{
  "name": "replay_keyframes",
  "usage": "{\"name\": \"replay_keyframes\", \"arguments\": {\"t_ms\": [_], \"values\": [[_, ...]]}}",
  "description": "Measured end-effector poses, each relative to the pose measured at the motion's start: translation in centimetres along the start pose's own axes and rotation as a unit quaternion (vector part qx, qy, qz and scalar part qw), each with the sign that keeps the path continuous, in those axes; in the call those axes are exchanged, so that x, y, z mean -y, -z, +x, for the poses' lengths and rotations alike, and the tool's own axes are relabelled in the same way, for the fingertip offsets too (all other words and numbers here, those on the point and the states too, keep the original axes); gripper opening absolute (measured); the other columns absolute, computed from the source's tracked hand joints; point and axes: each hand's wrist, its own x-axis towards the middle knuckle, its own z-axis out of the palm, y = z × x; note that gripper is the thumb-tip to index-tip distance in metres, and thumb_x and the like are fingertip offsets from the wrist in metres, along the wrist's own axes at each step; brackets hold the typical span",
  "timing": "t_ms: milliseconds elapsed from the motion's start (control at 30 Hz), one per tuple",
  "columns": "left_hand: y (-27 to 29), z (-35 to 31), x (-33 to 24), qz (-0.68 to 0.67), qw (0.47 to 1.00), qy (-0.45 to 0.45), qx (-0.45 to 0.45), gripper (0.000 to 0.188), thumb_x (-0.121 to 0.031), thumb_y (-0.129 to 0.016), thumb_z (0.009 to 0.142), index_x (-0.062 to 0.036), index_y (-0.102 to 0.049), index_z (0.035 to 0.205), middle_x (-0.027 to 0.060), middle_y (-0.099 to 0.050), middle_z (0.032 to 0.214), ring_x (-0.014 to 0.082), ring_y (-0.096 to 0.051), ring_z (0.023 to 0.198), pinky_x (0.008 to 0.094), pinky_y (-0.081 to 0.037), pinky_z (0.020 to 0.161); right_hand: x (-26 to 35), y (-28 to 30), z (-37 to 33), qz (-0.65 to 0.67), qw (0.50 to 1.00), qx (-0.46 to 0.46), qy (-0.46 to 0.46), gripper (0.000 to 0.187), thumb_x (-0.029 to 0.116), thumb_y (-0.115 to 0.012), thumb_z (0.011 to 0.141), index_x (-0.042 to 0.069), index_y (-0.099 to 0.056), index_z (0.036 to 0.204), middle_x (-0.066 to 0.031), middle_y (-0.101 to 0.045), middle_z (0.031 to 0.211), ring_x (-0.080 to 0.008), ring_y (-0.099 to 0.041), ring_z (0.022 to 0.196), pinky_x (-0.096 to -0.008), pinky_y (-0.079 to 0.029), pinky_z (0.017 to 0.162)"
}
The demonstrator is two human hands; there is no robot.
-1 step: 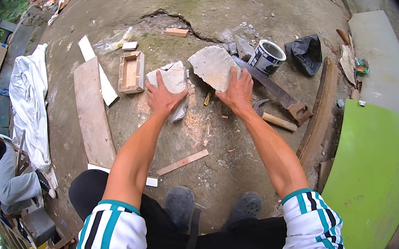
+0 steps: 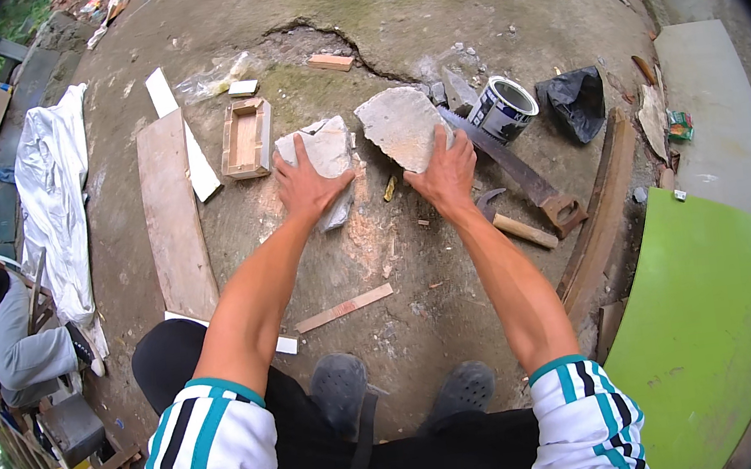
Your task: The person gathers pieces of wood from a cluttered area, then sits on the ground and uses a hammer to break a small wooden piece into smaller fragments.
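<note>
My left hand (image 2: 307, 187) lies on a grey broken concrete slab (image 2: 327, 145), its fingers spread over the top and its thumb at the right edge. Part of that slab is hidden under the hand. Farther right, my right hand (image 2: 445, 172) grips the lower right edge of a larger, rough concrete slab (image 2: 398, 124), thumb and fingers on either side of the corner. The two slabs are apart. Left of my left hand stands a small wooden box (image 2: 246, 138). By my right hand lie a handsaw (image 2: 517, 165) and a wooden-handled hammer (image 2: 525, 230).
An open paint can (image 2: 503, 108) and a black plastic bag (image 2: 572, 105) stand right. A long timber (image 2: 602, 207) and a green panel (image 2: 705, 325) lie beyond. Boards (image 2: 174, 212) and a white sheet (image 2: 58, 208) lie left; another person (image 2: 17, 335) sits there. A crack crosses the ground ahead.
</note>
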Motion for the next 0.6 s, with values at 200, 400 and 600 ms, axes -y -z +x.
{"name": "replay_keyframes", "arguments": {"t_ms": [200, 400, 600], "values": [[-1.0, -0.6, -0.7, -0.017, 1.000, 0.005, -0.025, 0.124, -0.061, -0.081, 0.062, -0.0256, -0.009, 0.158, 0.0269, -0.004, 0.158, 0.0493, -0.018, 0.143, 0.0583, -0.038, 0.105, 2.8, -1.8, 1.0, -0.011, 0.990, 0.018, -0.136, 0.107, 0.053, -0.085, 0.065, 0.002, -0.034, 0.143, -0.0314, -0.034, 0.136, -0.0435, -0.036, 0.124, -0.0504, -0.032, 0.104], [-1.3, -0.4, 0.3, -0.003, 0.999, 0.004, -0.042, 0.123, -0.059, -0.081, 0.063, -0.0264, -0.009, 0.157, 0.0266, -0.005, 0.157, 0.0479, -0.020, 0.141, 0.0570, -0.041, 0.103, 1.8, 0.0, 1.0, -0.018, 1.000, 0.000, -0.023, 0.088, 0.054, -0.074, 0.080, -0.001, -0.040, 0.140, -0.0298, -0.036, 0.139, -0.0430, -0.037, 0.128, -0.0524, -0.030, 0.105], [-2.2, -0.1, 0.4, 0.010, 0.995, -0.038, -0.089, 0.123, -0.064, -0.077, 0.064, -0.0206, -0.011, 0.158, 0.0293, -0.003, 0.158, 0.0489, -0.010, 0.145, 0.0621, -0.017, 0.114, -6.5, 5.7, 2.8, -0.140, 0.986, -0.042, -0.077, 0.057, 0.036, -0.071, 0.085, 0.006, -0.054, 0.130, -0.0221, -0.048, 0.135, -0.0418, -0.038, 0.130, -0.0539, -0.032, 0.104]]}}
